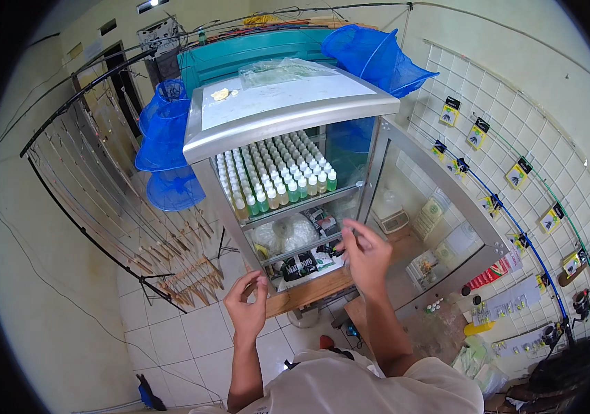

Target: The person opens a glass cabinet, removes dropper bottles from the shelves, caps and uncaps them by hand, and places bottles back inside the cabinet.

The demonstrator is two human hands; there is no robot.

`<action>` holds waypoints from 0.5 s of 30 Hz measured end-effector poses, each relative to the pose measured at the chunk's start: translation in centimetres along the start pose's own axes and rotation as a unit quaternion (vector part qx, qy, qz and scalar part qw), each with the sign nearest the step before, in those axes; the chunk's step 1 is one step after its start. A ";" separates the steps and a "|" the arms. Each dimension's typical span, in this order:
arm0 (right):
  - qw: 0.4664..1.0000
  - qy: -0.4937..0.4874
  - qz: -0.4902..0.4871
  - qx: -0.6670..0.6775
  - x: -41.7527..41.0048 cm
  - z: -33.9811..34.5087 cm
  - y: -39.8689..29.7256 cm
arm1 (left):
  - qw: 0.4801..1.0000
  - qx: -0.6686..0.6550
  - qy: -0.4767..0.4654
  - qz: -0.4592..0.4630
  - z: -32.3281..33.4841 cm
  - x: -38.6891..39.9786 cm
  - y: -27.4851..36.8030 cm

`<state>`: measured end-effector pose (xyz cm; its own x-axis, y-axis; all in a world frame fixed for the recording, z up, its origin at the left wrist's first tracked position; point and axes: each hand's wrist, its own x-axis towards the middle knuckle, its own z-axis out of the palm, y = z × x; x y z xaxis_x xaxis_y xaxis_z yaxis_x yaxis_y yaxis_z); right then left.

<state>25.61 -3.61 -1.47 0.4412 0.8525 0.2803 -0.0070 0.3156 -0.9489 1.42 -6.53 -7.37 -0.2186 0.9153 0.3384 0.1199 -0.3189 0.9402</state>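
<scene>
My left hand (247, 302) is loosely curled beside the left end of a wooden ledge (302, 297), with nothing visible in it. In front of the cabinet's lower opening, my right hand (370, 253) is raised with fingers bent and apart; I see nothing held. An aluminium-framed glass cabinet (295, 127) stands before me, its glass door (434, 222) swung out to the right. Rows of small white-capped dropper bottles (279, 171), with green and amber liquid, fill the upper shelf. Below are a clear bag of white pieces (282, 235) and black printed packs (300, 266).
Blue mesh nets (168, 132) hang left of the cabinet, another net (377, 59) at its back right. Fishing rods (145, 253) stand in a rack at left. Packaged tackle hangs on a wire grid (486, 108) at right. A small scale (394, 221) shows through the door glass.
</scene>
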 end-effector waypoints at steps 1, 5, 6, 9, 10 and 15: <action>0.999 -0.050 -0.010 -0.003 -1.5 -1.2 -0.5 | 1.000 -0.002 -0.009 -0.009 -0.1 -0.3 0.0; 0.978 -0.185 -0.098 -0.023 -6.3 -5.6 -5.9 | 0.999 -0.005 -0.041 0.009 0.2 -1.6 0.6; 0.978 -0.186 -0.095 -0.021 -6.9 -6.7 -6.3 | 0.999 -0.002 -0.041 0.007 0.0 -2.1 0.6; 0.927 -0.290 -0.232 0.056 -8.2 -11.5 -7.4 | 0.996 -0.014 -0.083 -0.002 0.6 -3.5 0.8; 0.908 -0.298 -0.287 0.069 -8.6 -13.1 -7.1 | 0.994 -0.021 -0.107 -0.005 0.9 -4.0 1.0; 0.942 0.058 -0.242 0.224 -11.9 -18.9 -5.6 | 0.985 -0.032 -0.170 -0.003 1.7 -7.0 1.8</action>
<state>37.38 -23.44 -2.23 0.5847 0.5199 0.6227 -0.1454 0.8224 -0.5500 4.77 -13.06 -8.10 0.1187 0.9433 0.3101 0.0552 -0.3181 0.9465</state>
